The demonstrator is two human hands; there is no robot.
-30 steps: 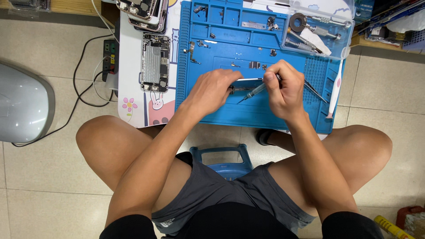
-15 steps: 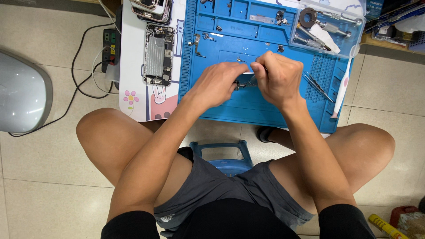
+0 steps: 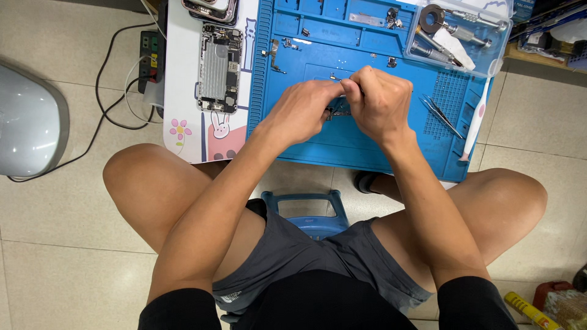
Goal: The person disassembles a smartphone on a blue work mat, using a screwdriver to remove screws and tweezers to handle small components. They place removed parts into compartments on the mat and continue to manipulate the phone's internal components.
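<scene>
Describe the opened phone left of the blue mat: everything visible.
The opened phone lies flat on the white table, long axis running away from the person, just left of the blue work mat. Its screen is off: a silvery metal plate fills the middle, with dark boards and small components along the right edge and both ends. Neither hand touches it; the left hand works over the mat. Another device lies just beyond its far end.

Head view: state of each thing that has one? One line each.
left hand: fingers pinched together, meeting the right hand over the mat
right hand: closed, fingertips pinching a small part; the part is too small to identify
opened phone: back off, insides exposed, flat on the white table
tweezers: lying unused on the blue mat
clear tray: open, tools inside
power strip: cables plugged in
</scene>
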